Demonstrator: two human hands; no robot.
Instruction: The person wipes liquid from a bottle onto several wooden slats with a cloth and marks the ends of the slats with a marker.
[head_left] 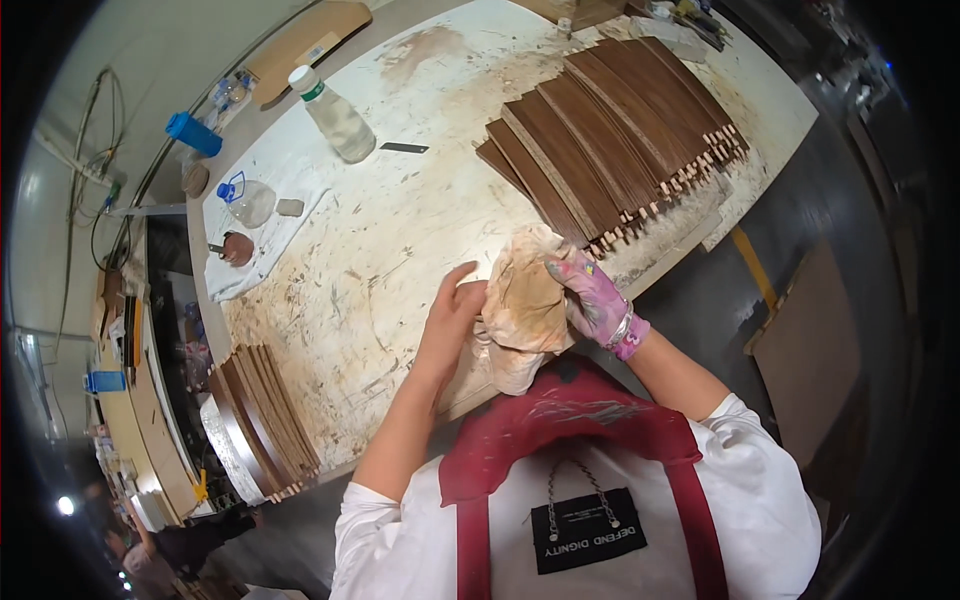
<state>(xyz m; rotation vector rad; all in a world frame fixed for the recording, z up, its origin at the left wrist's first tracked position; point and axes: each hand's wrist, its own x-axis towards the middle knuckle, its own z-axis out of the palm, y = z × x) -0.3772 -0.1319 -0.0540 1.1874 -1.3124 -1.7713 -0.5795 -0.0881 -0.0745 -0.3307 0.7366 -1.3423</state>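
Note:
A crumpled, off-white cloth (527,295) with brownish stains is up in front of me, over the near edge of the worktable (350,260). My right hand (597,302), in a pink and purple patterned glove, grips the cloth's right side with the thumb laid over it. Bare and on the opposite side, my left hand (453,318) has thumb and forefinger apart, close against the cloth's left edge. Its other fingers are partly hidden. Beyond the right hand lies a row of dark brown wooden boards (615,130) with pale dowels along their near ends.
More brown boards (262,415) stand at the table's left end. A clear bottle (335,118), a flat dark blade (404,148) and a blue-capped jug (246,200) are farther back. A scraper (235,248) lies on a white cloth (290,225). A blue bottle (194,134) stands at the far left.

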